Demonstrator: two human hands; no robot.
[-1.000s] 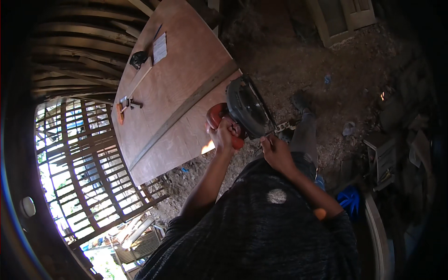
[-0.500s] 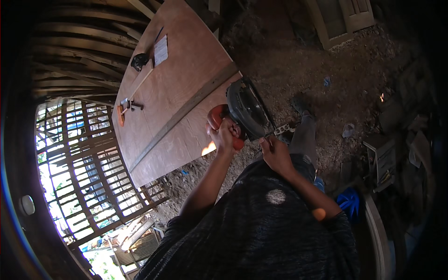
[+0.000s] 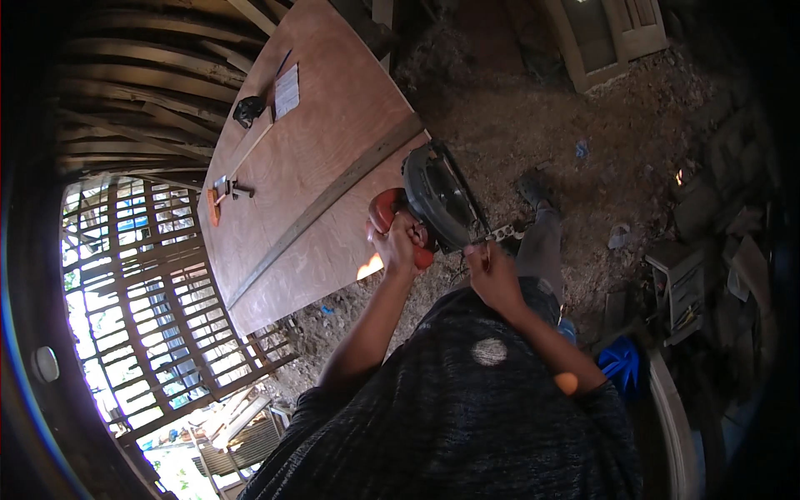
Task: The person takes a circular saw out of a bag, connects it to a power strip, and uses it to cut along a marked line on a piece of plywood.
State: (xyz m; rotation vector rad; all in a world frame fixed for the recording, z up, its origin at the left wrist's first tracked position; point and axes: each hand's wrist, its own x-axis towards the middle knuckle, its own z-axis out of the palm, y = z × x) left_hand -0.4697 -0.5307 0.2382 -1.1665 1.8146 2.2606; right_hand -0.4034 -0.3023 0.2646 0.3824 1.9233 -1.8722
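Note:
My left hand (image 3: pixel 404 237) grips the red handle of a circular saw (image 3: pixel 442 192) with a dark grey blade guard, near the lower right edge of a large plywood sheet (image 3: pixel 300 142). My right hand (image 3: pixel 492 271) is closed at the lower end of the saw's metal base; whether it pinches the base or a small fitting there is too small to tell. A long wooden strip (image 3: pixel 325 204) lies diagonally across the plywood, left of the saw.
On the plywood lie an orange-handled tool (image 3: pixel 214 212), a black bundle (image 3: pixel 248 111), a paper (image 3: pixel 287 89) and a thin batten (image 3: pixel 250 146). Slatted wood (image 3: pixel 150 308) stands left. Door frames (image 3: pixel 600 75), a small wooden cabinet (image 3: pixel 675 283) and blue plastic (image 3: pixel 618 362) are at right.

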